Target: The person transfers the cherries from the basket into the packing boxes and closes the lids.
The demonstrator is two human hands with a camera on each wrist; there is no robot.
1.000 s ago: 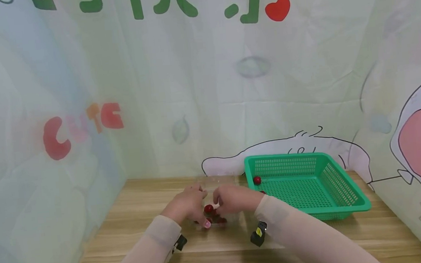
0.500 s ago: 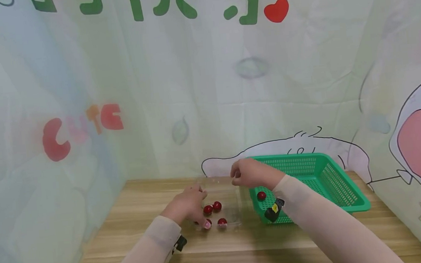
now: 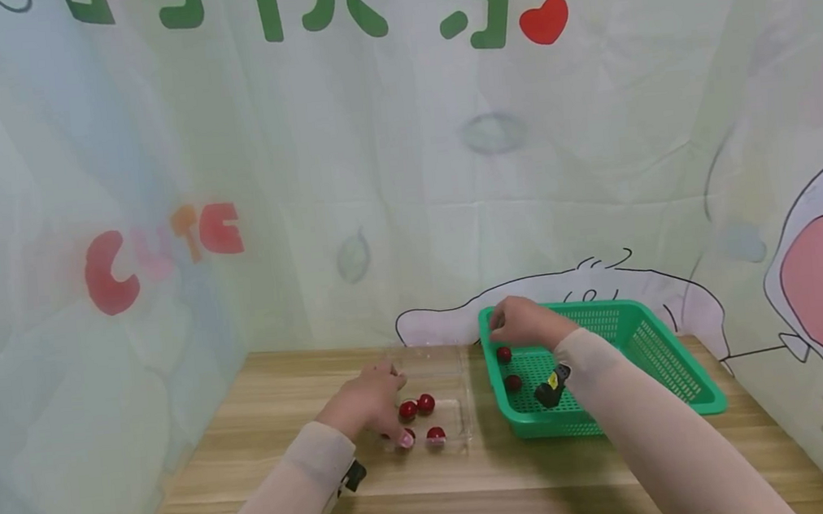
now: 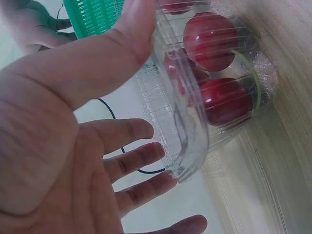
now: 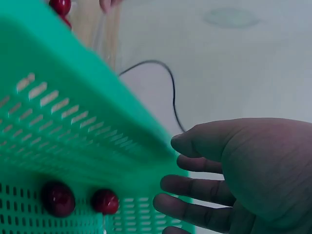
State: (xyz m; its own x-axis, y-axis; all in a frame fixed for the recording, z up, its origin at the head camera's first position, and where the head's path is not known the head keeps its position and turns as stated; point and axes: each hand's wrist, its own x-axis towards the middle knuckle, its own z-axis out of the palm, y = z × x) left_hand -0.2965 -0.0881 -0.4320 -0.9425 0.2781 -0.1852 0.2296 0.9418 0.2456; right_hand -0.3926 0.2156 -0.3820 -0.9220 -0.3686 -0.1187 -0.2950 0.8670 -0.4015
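My left hand rests against the left side of a clear plastic box with a hinged lid. In the left wrist view, its thumb and spread fingertips lie right at the box's rim. Several red cherries lie inside, one with a green stem. Over the left back part of a green basket is my right hand. The right wrist view has its fingers extended and apart, with nothing seen between them. Below it, two cherries sit on the basket floor.
The box and basket stand side by side on a wooden table, with a narrow gap between them. A printed curtain encloses the table at the back and both sides. The basket's back rim is close to the curtain.
My right hand has lifted out of the plastic box and travelled right, across the basket's left rim, to above the basket. My left hand has stayed at the box.
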